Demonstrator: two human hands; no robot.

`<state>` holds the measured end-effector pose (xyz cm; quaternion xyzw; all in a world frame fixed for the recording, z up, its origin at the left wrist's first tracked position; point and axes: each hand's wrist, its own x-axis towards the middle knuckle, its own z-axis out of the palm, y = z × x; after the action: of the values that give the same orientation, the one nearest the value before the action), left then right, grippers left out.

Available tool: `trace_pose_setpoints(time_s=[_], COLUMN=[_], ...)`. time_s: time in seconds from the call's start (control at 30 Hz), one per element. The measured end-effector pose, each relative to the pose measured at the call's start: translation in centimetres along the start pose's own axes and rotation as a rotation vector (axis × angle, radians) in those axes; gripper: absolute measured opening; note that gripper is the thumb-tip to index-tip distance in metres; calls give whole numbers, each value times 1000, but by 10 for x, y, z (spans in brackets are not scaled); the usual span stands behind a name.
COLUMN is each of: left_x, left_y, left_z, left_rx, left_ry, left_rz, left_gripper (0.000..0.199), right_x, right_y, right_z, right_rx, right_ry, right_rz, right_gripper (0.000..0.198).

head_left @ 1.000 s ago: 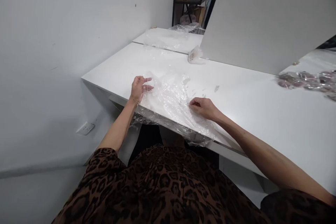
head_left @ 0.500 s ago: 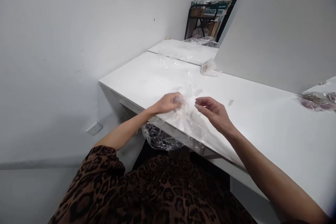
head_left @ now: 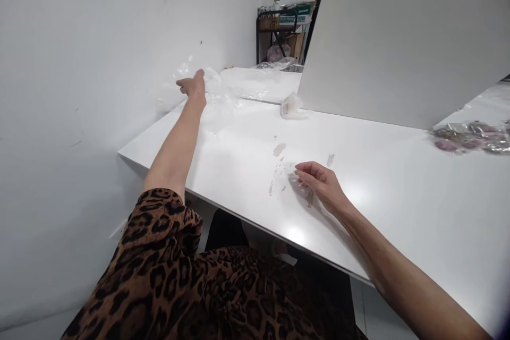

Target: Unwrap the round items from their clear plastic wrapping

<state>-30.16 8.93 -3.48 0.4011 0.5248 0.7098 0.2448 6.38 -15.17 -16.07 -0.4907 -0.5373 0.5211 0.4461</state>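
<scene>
My left hand point(head_left: 193, 85) reaches out to the far left, over the table's edge by the wall, with thumb and fingers apart. Crumpled clear plastic film point(head_left: 215, 85) spreads around and behind it, partly blurred. Low over the white table point(head_left: 239, 170), my right hand point(head_left: 316, 180) has its fingers bent and the tips of thumb and forefinger close together. Whether a thin bit lies between them is too small to make out. Beside and under those fingertips the tabletop carries greyish wet-looking patches point(head_left: 279, 150).
A small crumpled plastic packet point(head_left: 292, 106) lies by a tall grey panel point(head_left: 378, 48). Clear bags with purplish contents point(head_left: 470, 138) are at the right. More plastic point(head_left: 279, 64) lies at the back, before a black rack point(head_left: 274, 26) with boxes. A wall point(head_left: 79, 90) bounds the left.
My left hand has swung from the table's front edge to the far left, carrying the clear film along. My right hand stays low over the table; the patches there are now uncovered.
</scene>
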Motion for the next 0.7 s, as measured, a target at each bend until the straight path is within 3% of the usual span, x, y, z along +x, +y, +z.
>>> trace_pose_setpoints(time_s=[0.07,0.1,0.23,0.3,0.4,0.47,0.53,0.6,0.7], left_x=[-34,-56,-142,-165,-172,-169,-168,-173,-190], left_y=[-20,-33,-78,-91,-99,-101,-99,-95,-79], left_z=[33,52,126,158,191,200,197,184,152], left_rx=[132,200,431,458,478,510,539,482,194], left_ry=[-30,-110,-572,-761,-862,-877,-889,-874,-836], left_rz=[24,83,295,359,330,279,259,264,193], left_gripper=[80,78,48,36,16,4,7,9,6], right_x=[-3,-4,-10,-12,-13,-11,-8,-2,8], right_y=[-2,-3,-5,-5,-6,-6,-6,-4,2], right_z=[0,0,1,2,2,1,-2,-6,-15], right_rx=[-24,-45,-138,-168,-170,-149,-137,-137,-103], right_ry=[-19,-29,-84,-94,-93,-88,-57,8,116], right_rz=[0,4,13,-1,12,45,32,-38,-130], right_gripper=[40,38,30,26,23,24,26,27,29])
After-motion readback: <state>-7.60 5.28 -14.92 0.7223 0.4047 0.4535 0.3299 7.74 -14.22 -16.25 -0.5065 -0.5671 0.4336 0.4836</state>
